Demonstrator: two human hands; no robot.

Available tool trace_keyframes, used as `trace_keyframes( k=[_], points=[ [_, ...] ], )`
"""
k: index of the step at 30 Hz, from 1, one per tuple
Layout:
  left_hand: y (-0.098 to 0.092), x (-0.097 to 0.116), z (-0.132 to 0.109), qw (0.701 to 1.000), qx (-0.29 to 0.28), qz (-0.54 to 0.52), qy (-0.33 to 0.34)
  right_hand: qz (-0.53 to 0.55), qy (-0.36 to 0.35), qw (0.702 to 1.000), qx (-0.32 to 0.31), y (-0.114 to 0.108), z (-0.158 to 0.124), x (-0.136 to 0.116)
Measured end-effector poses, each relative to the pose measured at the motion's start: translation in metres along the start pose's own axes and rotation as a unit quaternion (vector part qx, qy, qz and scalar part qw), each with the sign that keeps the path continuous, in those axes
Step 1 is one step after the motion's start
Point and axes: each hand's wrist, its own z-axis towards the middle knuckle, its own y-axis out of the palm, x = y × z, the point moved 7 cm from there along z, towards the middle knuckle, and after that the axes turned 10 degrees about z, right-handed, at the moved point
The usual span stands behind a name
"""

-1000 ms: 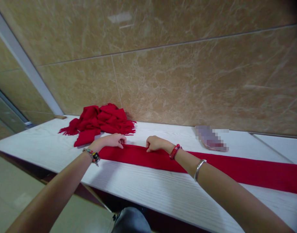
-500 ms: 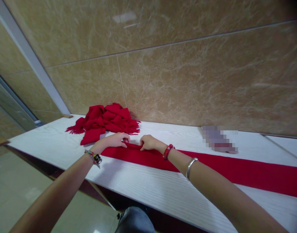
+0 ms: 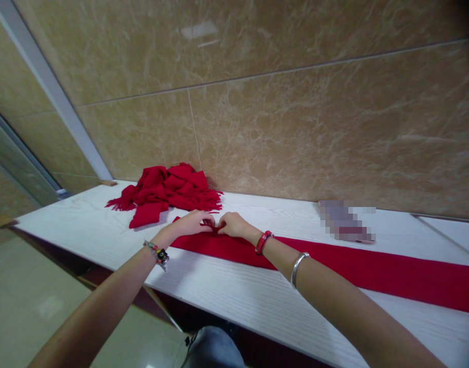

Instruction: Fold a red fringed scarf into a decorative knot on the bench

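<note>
we see a long red strip (image 3: 395, 280) lying along the bench (image 3: 257, 301). it starts left of the middle and runs past the right side of our view, with bare white on both sides of it, toward the front edge and the back edge.

our left hand (image 3: 196, 222) and our right hand (image 3: 235, 225) are side by side at the strip's back edge, near its left end. the left fingers are bent in and narrow, and they seem to pinch the cloth. the right fingers are curled too, close to the thumb, and seem to pinch it as well. the cloth is bunched up between them, but we cannot see every fingertip.

we think the step in hand is gathering this bit of edge. the next move, as we judge it, calls for a firm pinch with both hands, so the soft cloth does not slip or go crooked.

behind our left hand, by the bench's back edge, sits a red pile (image 3: 175, 186) with fringes. farther right, near the back edge too, is a blurred flat thing (image 3: 345, 225).
</note>
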Motion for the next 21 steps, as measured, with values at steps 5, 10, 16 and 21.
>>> trace_keyframes(
  k=[5, 10, 16, 21],
  points=[
    [-0.002, -0.044, -0.022, 0.998, -0.03, 0.014, -0.052, 0.001, 0.006, 0.999, 0.04, 0.005, -0.001, 0.006],
    [0.0, -0.08, -0.042, 0.993, -0.045, -0.054, -0.099, 0.016, -0.006, 0.999, 0.039, 0.001, -0.01, 0.014],
    [0.009, -0.09, -0.045, 0.989, -0.042, -0.08, -0.118, 0.016, 0.002, 0.999, 0.035, -0.011, -0.04, 0.038],
    [-0.001, -0.061, -0.032, 0.988, -0.024, 0.058, -0.143, -0.015, -0.035, 0.994, 0.104, -0.02, -0.084, 0.064]
  ],
)
